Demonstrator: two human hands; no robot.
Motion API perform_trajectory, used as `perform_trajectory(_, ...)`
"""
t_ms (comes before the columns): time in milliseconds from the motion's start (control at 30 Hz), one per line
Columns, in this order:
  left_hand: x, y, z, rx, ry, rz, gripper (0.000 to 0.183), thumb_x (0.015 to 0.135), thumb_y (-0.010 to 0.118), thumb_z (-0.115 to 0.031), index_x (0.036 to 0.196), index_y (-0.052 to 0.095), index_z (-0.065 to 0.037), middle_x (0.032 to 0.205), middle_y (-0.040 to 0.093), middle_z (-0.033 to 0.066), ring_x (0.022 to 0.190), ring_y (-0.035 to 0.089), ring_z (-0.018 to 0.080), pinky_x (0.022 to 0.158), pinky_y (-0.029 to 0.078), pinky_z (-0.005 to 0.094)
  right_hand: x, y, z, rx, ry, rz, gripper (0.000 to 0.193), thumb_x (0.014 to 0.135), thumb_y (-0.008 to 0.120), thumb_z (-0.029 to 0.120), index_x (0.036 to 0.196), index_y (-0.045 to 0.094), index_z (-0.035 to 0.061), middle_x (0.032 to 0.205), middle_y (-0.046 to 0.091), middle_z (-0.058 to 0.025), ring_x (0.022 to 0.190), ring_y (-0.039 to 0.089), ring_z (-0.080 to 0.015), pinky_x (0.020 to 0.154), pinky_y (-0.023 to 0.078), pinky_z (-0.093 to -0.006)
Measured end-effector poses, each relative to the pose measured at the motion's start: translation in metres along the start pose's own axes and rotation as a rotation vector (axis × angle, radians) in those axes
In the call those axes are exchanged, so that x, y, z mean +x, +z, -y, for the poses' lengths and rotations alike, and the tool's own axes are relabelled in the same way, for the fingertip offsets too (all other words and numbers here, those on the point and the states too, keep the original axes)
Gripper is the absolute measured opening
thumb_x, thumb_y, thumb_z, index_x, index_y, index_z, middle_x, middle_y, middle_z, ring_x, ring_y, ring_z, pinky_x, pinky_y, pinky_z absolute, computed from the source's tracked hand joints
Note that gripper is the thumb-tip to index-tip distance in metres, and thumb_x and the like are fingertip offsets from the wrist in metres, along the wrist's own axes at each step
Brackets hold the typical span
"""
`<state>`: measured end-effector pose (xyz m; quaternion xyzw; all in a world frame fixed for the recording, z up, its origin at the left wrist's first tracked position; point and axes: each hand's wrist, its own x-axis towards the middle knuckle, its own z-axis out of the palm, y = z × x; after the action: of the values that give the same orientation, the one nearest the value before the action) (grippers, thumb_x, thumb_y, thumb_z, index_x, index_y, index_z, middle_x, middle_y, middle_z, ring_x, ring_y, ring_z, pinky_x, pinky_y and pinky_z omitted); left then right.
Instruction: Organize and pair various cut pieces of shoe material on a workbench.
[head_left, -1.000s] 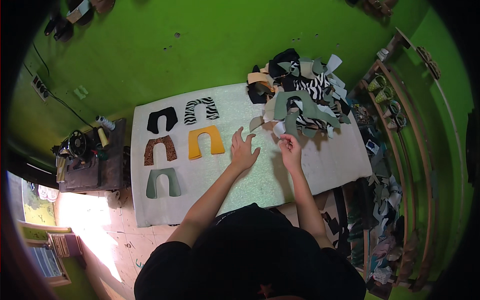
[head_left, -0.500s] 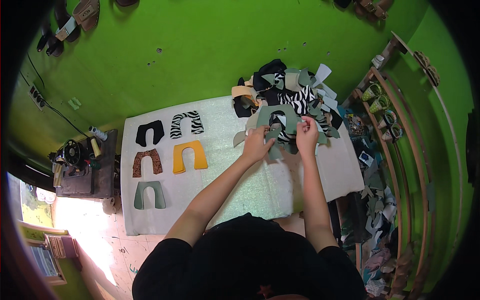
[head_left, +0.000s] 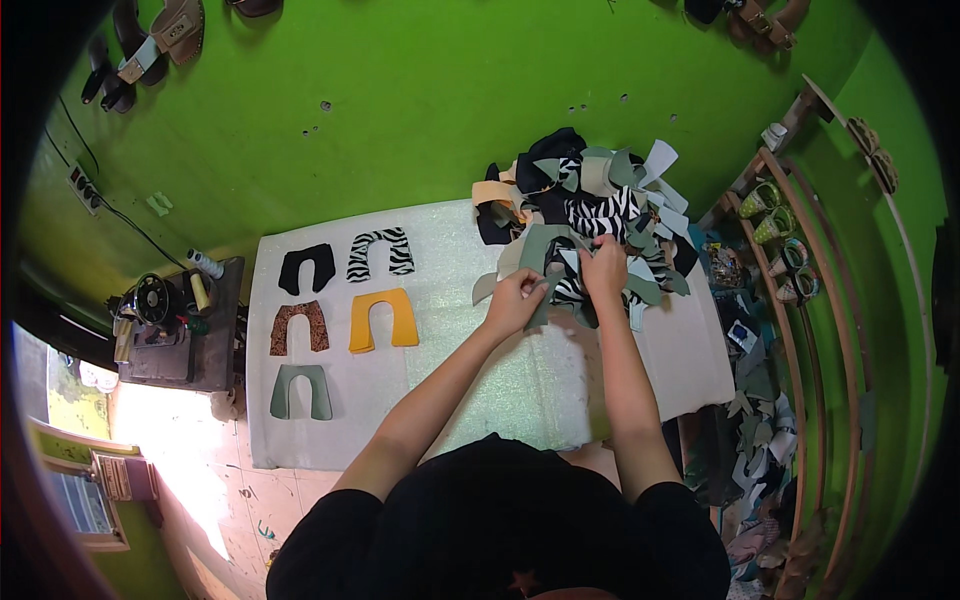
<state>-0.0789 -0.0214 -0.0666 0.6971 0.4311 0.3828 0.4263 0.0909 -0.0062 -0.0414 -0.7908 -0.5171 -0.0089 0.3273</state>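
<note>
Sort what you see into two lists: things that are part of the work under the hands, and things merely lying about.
In the work:
left hand
right hand
grey-green cut piece
heap of cut pieces
five sorted pieces
white mat

Lying about:
sewing machine
thread spools
wooden rack

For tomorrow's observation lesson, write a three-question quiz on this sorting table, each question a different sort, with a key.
1. True or false: the laid-out U-shaped pieces lie on the person's left.
2. How many pieces are laid out singly?
3. Both hands are at: A) the sewing machine B) the mixed pile C) the shelves.

Key
1. True: the yellow piece and its neighbours lie left.
2. Five.
3. B: left hand and right hand grip a grey-green piece at the pile.
</note>
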Motion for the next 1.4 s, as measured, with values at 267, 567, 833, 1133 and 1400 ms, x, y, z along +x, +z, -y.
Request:
perform_trajectory(267, 0.017, 0.0, -0.007, -0.383, -0.057, -0.018, 0.016, 0.083, 0.058, -0.016, 0.085, 0.051, -0.001, 0.074, 0.056, 0.0013, 0.066, 0.05, 0.0054, 0.061, 0.041, 0.0194, 0.018, -0.013, -0.005, 0.535, -0.023, 0.007, 0.016, 0.067, 0.064, 0.01, 0.067, 0.051, 0.001, 0.068, 0.057, -0.0106, 0.063, 0.056, -0.0199, 0.058, 0.044, -0.0324)
perform_trajectory(567, 0.038, -0.014, -0.035, -0.588, -0.007, -0.012, 0.01, 0.088, 0.048, -0.011, 0.089, 0.044, -0.002, 0.075, 0.058, 0.0054, 0.066, 0.053, 0.0075, 0.06, 0.042, 0.021, 0.028, -0.071, 0.029, 1.304, 0.076, 0.067, 0.014, 0.074, 0.049, -0.006, 0.069, 0.038, 0.0006, 0.088, 0.06, -0.0192, 0.068, 0.062, -0.0223, 0.062, 0.051, -0.0273)
perform_trajectory(833, 0.038, -0.045, -0.081, -0.89, 0.057, 0.036, 0.011, 0.092, 0.036, -0.011, 0.096, 0.033, -0.001, 0.097, 0.055, 0.0212, 0.087, 0.062, 0.0261, 0.071, 0.052, 0.0295, 0.016, -0.12, 0.049, 1.172, -0.035, 0.098, 0.016, 0.079, 0.047, -0.002, 0.095, 0.05, -0.0012, 0.084, 0.058, -0.0121, 0.057, 0.058, -0.0151, 0.049, 0.047, -0.0231)
perform_trajectory(1133, 0.013, -0.08, -0.073, -0.95, 0.048, -0.078, 0.009, 0.094, 0.03, -0.016, 0.091, 0.031, -0.008, 0.099, 0.054, 0.024, 0.089, 0.06, 0.0307, 0.074, 0.051, 0.0333, -0.026, -0.162, 0.085, 0.867, -0.21, 0.357, 0.014, 0.074, 0.065, 0.011, 0.075, 0.062, -0.0027, 0.066, 0.058, -0.0022, 0.056, 0.053, -0.008, 0.052, 0.043, -0.0217)
perform_trajectory(1400, -0.028, -0.091, -0.066, -1.242, -0.205, 0.105, 0.011, 0.092, 0.034, -0.017, 0.088, 0.037, -0.007, 0.105, 0.049, 0.0186, 0.098, 0.055, 0.0328, 0.079, 0.05, 0.0419, -0.062, -0.153, 0.124, 1.02, -0.263, 0.766, 0.013, 0.079, 0.058, 0.01, 0.079, 0.06, -0.0031, 0.075, 0.06, -0.0031, 0.065, 0.054, -0.0075, 0.061, 0.046, -0.0233)
